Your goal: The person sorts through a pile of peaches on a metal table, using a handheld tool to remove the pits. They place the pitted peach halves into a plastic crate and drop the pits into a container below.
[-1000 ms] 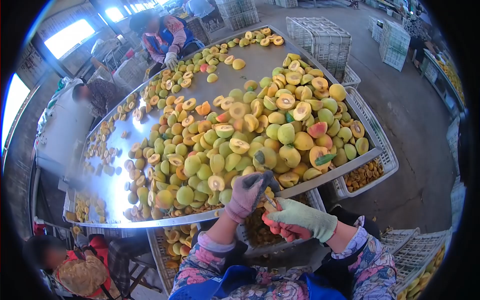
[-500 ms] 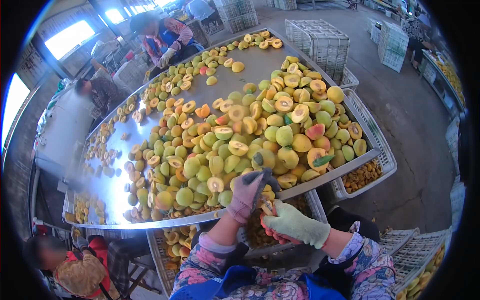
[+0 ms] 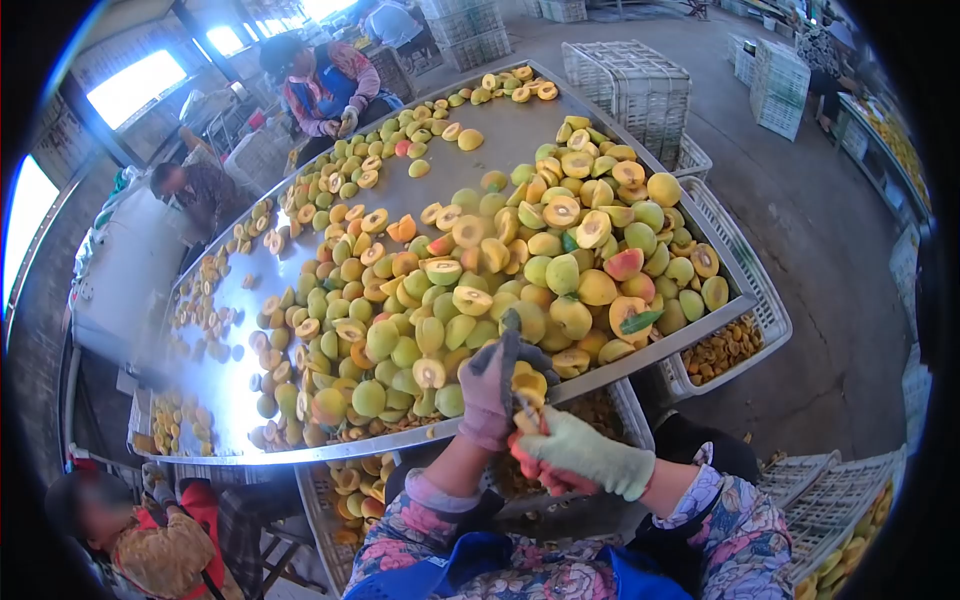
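At the table's near edge, my left hand [image 3: 492,385], in a pink and dark grey glove, is closed around a peach half [image 3: 528,381] with its yellow cut face showing. Just to the right, my right hand [image 3: 580,453], in a pale green glove with red fingers, grips a small hand tool [image 3: 527,418]. Its tip meets the peach half; most of the tool is hidden by the glove. Beyond both hands, whole and halved yellow-green peaches [image 3: 430,333] are heaped on the metal table [image 3: 440,172].
Under the table's right side, a white crate [image 3: 770,325] holds small brown-orange pieces. Another crate [image 3: 318,520] of peach halves stands below the near edge. Co-workers sit at the far side [image 3: 330,85] and at lower left [image 3: 150,540]. Stacked crates [image 3: 630,95] stand behind.
My left hand has turned and opened up slightly toward the camera, so the peach half shows more clearly. My right hand has shifted slightly down and left, still holding the tool.
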A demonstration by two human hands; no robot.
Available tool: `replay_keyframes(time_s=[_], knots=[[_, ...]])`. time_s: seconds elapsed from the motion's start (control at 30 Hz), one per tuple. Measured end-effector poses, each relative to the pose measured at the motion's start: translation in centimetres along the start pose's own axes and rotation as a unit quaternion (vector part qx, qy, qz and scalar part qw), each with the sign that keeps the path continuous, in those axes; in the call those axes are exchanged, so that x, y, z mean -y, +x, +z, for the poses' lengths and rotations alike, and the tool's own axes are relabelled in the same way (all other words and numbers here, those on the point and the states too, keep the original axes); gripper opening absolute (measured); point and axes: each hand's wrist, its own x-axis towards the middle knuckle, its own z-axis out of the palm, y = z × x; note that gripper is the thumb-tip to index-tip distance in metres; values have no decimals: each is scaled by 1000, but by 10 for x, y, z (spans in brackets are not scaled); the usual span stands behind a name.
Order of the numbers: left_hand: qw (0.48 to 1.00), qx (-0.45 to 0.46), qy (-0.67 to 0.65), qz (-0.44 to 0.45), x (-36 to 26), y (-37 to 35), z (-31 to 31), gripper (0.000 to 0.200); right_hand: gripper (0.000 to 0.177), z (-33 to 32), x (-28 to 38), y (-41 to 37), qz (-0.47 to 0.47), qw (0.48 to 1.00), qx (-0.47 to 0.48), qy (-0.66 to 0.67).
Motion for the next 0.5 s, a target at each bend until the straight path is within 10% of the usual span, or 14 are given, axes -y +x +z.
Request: replay_keyframes(time_s=[0.2, 0.23, 0.3, 0.37, 0.5], knots=[[965, 40, 153, 210, -9, 2, -2, 38, 28, -7, -12, 2, -81, 986, -24, -147], [951, 41, 179, 249, -11, 6, -3, 37, 26, -11, -13, 2, -131, 941, -78, -303], [993, -80, -72, -58, 0, 4, -10, 36, 25, -24, -13, -4, -177, 865, -130, -451], [993, -97, 23, 62, 6, 5, -22, 35, 26, -40, -14, -12, -95, 678, -99, -722], [988, -86, 78, 102, -9, -9, -49, 31, 26, -46, -24, 0, 21, 536, -174, -826]])
